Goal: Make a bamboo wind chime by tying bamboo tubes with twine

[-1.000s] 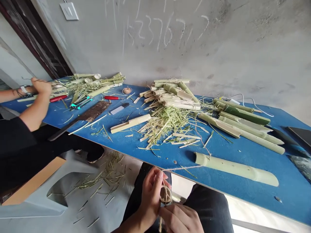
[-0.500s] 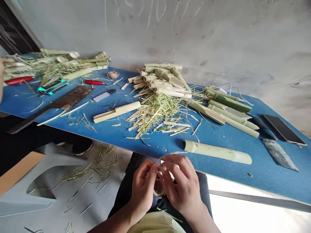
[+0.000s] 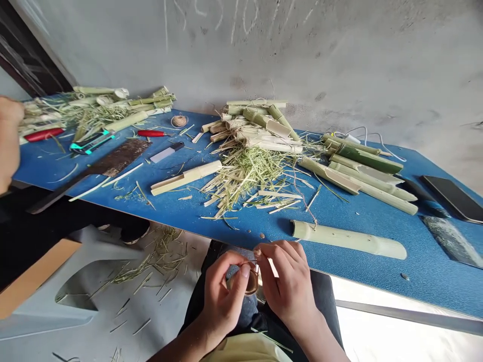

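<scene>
The short tan bamboo ring sits between our two hands, above the lap and just below the near edge of the blue table. We judge it light, stiff and hollow, with a smooth skin that could slip. It is best held across its outer wall, not by the thin brown twine, which is limp and gives no grip; a strand seems to trail onto the table. Our left hand cups the ring, thumb and forefinger curled round and pinching it, palm turned inward. Our right hand arches over from the other side, thumb and forefinger pressed on what looks like the twine's end, the other fingers loosely bent. A long pale green split bamboo length lies along the near edge.
</scene>
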A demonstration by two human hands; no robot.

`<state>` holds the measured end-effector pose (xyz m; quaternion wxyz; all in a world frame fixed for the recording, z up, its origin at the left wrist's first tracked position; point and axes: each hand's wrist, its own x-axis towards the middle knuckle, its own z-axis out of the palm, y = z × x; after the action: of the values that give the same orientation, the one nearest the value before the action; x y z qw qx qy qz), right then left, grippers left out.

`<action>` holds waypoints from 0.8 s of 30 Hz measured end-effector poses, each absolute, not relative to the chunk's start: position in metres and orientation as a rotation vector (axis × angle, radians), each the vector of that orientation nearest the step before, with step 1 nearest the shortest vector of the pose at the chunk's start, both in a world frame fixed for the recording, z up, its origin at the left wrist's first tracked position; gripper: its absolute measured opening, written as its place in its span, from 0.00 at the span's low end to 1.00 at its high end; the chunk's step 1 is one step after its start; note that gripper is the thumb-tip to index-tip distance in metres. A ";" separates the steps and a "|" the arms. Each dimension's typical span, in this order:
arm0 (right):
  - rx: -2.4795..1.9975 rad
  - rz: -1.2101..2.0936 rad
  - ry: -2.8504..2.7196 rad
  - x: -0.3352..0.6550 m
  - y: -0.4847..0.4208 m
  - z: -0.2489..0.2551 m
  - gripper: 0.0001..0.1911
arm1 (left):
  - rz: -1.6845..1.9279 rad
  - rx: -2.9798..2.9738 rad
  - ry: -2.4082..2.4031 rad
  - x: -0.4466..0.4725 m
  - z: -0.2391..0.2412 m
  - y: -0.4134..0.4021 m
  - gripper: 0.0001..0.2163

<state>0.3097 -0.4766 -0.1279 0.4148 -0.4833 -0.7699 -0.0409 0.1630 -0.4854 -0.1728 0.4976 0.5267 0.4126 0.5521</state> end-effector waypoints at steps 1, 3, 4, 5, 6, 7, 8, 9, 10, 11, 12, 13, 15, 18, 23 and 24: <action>-1.214 -0.109 -1.930 0.309 -0.476 -0.128 0.06 | 1.353 1.324 1.003 0.162 -0.173 -0.485 0.12; -1.224 -0.086 -1.890 0.308 -0.476 -0.129 0.04 | 1.385 1.412 1.011 0.159 -0.172 -0.485 0.10; -1.233 -0.061 -1.857 0.308 -0.476 -0.130 0.04 | 1.399 1.446 1.012 0.159 -0.171 -0.485 0.09; -1.239 -0.037 -1.830 0.308 -0.476 -0.130 0.04 | 1.411 1.470 1.014 0.158 -0.170 -0.485 0.09; -1.241 -0.017 -1.819 0.308 -0.476 -0.131 0.02 | 1.419 1.487 1.020 0.158 -0.169 -0.485 0.08; -1.235 -0.005 -1.828 0.308 -0.476 -0.132 0.01 | 1.422 1.502 1.027 0.158 -0.169 -0.485 0.08; -1.219 0.003 -1.854 0.309 -0.476 -0.132 0.03 | 1.426 1.516 1.036 0.158 -0.169 -0.485 0.08; -1.198 0.013 -1.886 0.310 -0.477 -0.131 0.05 | 1.429 1.533 1.043 0.158 -0.169 -0.485 0.08; -1.177 0.027 -1.911 0.311 -0.477 -0.130 0.06 | 1.431 1.553 1.050 0.159 -0.169 -0.484 0.08; -1.162 0.048 -1.925 0.313 -0.477 -0.129 0.06 | 1.433 1.572 1.055 0.159 -0.170 -0.484 0.07; -1.157 0.083 -1.934 0.315 -0.478 -0.126 0.06 | 1.441 1.584 1.062 0.159 -0.170 -0.483 0.07; -1.154 0.131 -1.947 0.317 -0.479 -0.124 0.06 | 1.453 1.588 1.068 0.159 -0.171 -0.482 0.06; -1.157 0.251 -1.980 0.321 -0.481 -0.118 0.07 | 1.473 1.578 1.077 0.159 -0.171 -0.481 0.06; -1.172 0.378 -1.994 0.325 -0.483 -0.109 0.06 | 1.496 1.599 1.055 0.159 -0.170 -0.478 0.06; -1.182 0.399 -1.989 0.328 -0.482 -0.107 0.06 | 1.526 1.650 1.039 0.160 -0.166 -0.476 0.06; -1.176 0.399 -1.989 0.328 -0.481 -0.108 0.06 | 1.535 1.646 1.033 0.160 -0.165 -0.477 0.06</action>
<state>0.3279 -0.4810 -0.1084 0.3880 -0.4621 -0.7819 0.1566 0.1603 -0.4766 -0.1654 0.3265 0.6283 0.3942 0.5858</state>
